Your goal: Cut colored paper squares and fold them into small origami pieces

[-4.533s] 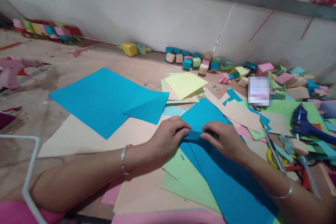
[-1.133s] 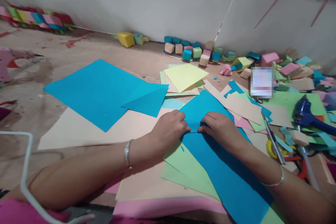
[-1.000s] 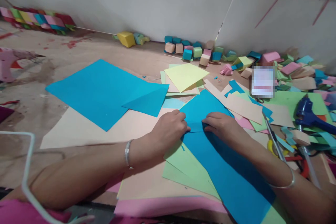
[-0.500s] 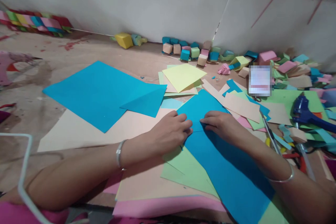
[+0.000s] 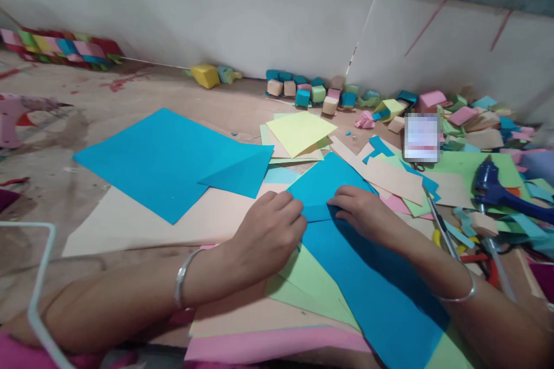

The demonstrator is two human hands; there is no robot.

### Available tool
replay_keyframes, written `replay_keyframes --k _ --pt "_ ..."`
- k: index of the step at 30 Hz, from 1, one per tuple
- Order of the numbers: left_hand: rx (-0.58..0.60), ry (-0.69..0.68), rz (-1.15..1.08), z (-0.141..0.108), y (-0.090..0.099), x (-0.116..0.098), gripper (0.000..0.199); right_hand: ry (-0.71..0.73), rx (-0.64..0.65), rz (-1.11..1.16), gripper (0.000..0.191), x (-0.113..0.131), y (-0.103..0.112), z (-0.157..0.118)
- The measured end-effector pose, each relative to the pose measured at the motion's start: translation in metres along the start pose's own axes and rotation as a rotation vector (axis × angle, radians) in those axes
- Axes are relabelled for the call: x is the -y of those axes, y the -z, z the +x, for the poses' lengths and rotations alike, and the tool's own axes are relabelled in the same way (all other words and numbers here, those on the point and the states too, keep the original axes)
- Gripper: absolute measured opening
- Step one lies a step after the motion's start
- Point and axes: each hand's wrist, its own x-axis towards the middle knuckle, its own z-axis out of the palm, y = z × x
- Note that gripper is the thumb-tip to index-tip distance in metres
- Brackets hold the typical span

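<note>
A long blue paper sheet (image 5: 376, 288) lies slanted in front of me, its far part (image 5: 331, 176) crossed by a straight fold or edge line. My left hand (image 5: 274, 228) is closed at the left end of that line, fingers curled on the blue paper; its fingertips are hidden. A small blue tip pokes out below it. At the right, my right hand (image 5: 363, 207) has its fingers pressed together on the same line, thumb tucked under and partly hidden. Beneath the blue sheet are green paper (image 5: 315, 288), peach paper (image 5: 234, 314) and pink paper (image 5: 277, 346).
Another blue sheet (image 5: 160, 164) lies to the left, and yellow paper (image 5: 300, 131) behind. Rightward are a blurred-out screen (image 5: 421, 137), a blue glue gun (image 5: 489, 179), a cutter knife (image 5: 441, 222) and paper scraps. Small paper boxes (image 5: 303, 97) line the wall; a pink glue gun (image 5: 11, 121) sits far left.
My left hand has slid a little to the left along the blue paper. My right hand stays nearly in place. The view has tilted slightly upward.
</note>
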Motion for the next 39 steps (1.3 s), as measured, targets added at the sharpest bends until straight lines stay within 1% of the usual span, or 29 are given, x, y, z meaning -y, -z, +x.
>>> replay_keyframes --k 2,3,4,6,9,12,14,15,18,21,24,26,28,30,32,33,34,35,37,38,39 --pt "-0.096 0.099 -0.107 0.005 -0.006 0.007 0.024 0.018 -0.002 0.066 0.017 -0.002 -0.001 0.001" --pt "-0.107 0.147 -0.187 0.007 -0.010 0.010 0.027 0.018 -0.010 0.110 0.017 -0.002 -0.001 0.001" --pt "-0.089 0.180 -0.284 0.009 -0.013 0.013 0.029 0.006 -0.026 0.151 0.016 -0.002 -0.001 0.002" --pt "-0.011 0.269 -0.501 0.011 -0.016 0.017 0.032 -0.006 -0.056 0.230 0.014 0.001 -0.001 0.002" --pt "0.099 0.400 -0.793 0.011 -0.015 0.017 0.031 0.039 -0.138 0.297 0.013 0.009 0.000 0.002" --pt "0.189 0.421 -0.982 0.011 -0.012 0.014 0.034 0.081 -0.259 0.326 0.012 0.017 0.003 0.000" --pt "0.222 0.411 -1.036 0.011 -0.011 0.011 0.039 0.087 -0.308 0.360 0.012 0.021 0.005 -0.001" --pt "0.218 0.407 -1.036 0.011 -0.011 0.009 0.041 0.083 -0.313 0.382 0.012 0.023 0.005 -0.001" --pt "0.173 0.388 -0.984 0.012 -0.010 0.004 0.042 0.021 -0.283 0.457 0.010 0.030 0.004 0.000" --pt "0.160 0.384 -0.972 0.011 -0.011 0.001 0.042 -0.060 -0.289 0.489 0.019 0.038 0.001 0.002" --pt "0.145 0.434 -0.998 0.008 -0.015 0.002 0.048 -0.102 -0.330 0.492 0.022 0.042 -0.003 0.002" --pt "0.125 0.463 -1.043 0.006 -0.020 0.003 0.052 -0.121 -0.322 0.513 0.032 0.041 -0.006 0.001" --pt "0.128 0.486 -1.179 0.006 -0.025 0.004 0.053 -0.144 -0.303 0.552 0.042 0.038 -0.008 0.000" --pt "0.133 0.552 -1.444 0.007 -0.028 0.004 0.051 -0.190 -0.295 0.627 0.049 0.035 -0.011 -0.001" --pt "0.115 0.655 -1.725 0.010 -0.028 0.003 0.046 -0.260 -0.285 0.756 0.052 0.033 -0.014 0.000" --pt "0.115 0.698 -1.816 0.012 -0.026 0.002 0.041 -0.294 -0.272 0.832 0.051 0.033 -0.015 0.000" --pt "0.125 0.733 -1.855 0.013 -0.022 0.002 0.035 -0.318 -0.255 0.904 0.049 0.034 -0.016 0.000" --pt "0.149 0.755 -1.848 0.014 -0.018 0.001 0.027 -0.331 -0.240 0.962 0.046 0.036 -0.016 0.000" --pt "0.199 0.784 -1.747 0.016 -0.008 0.001 0.017 -0.333 -0.234 1.017 0.040 0.040 -0.016 -0.001" --pt "0.226 0.783 -1.681 0.016 -0.004 0.001 0.019 -0.326 -0.243 1.013 0.038 0.043 -0.016 -0.002" --pt "0.237 0.778 -1.603 0.016 -0.001 0.001 0.027 -0.314 -0.258 0.997 0.036 0.045 -0.015 -0.003"
